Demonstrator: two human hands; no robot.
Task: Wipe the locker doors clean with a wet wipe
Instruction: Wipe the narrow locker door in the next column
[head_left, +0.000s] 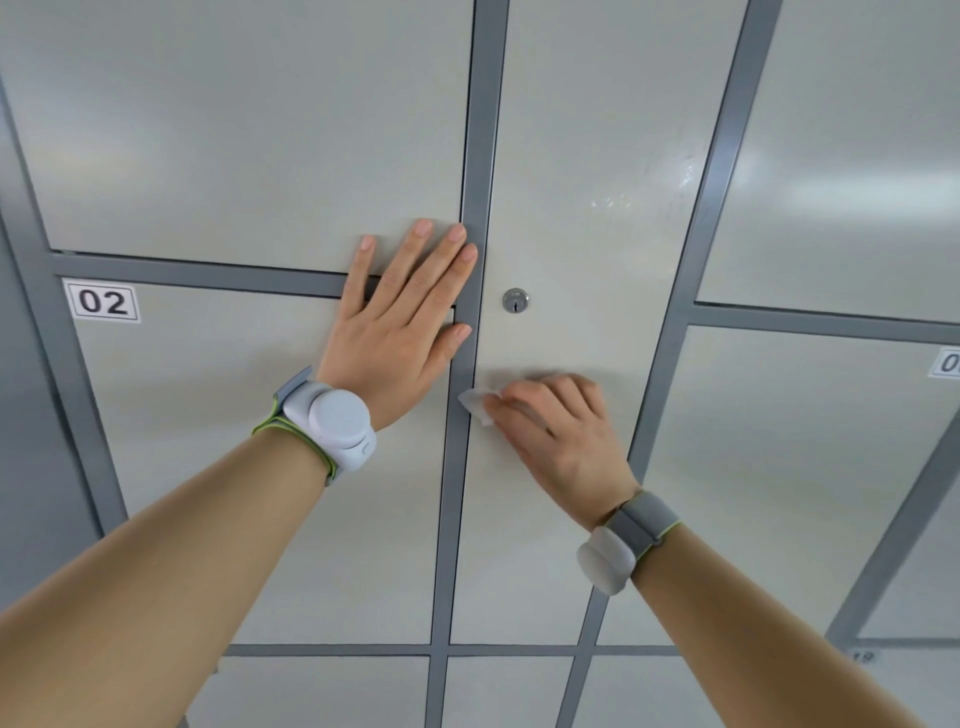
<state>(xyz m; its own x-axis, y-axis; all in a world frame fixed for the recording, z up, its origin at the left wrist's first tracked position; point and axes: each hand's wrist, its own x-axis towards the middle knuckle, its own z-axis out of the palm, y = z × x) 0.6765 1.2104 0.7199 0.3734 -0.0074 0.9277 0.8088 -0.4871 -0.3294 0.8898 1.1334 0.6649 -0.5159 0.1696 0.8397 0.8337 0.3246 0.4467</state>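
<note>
A tall pale locker door (582, 218) with a round keyhole lock (515, 300) fills the middle of the view. My right hand (558, 434) presses a white wet wipe (477, 405) against this door below the lock, near its left edge; most of the wipe is hidden under the fingers. My left hand (402, 325) lies flat with straight fingers across the grey frame and the door labelled 02 (102, 302), just left of the lock. Faint wet streaks (675, 176) show on the upper right of the middle door.
Grey frame strips (480, 156) separate the doors. More pale doors lie at the left (234, 130), the right (857, 156) and below (509, 691). A partly cut-off number label (948, 362) sits at the right edge. Both wrists carry grey-white bands.
</note>
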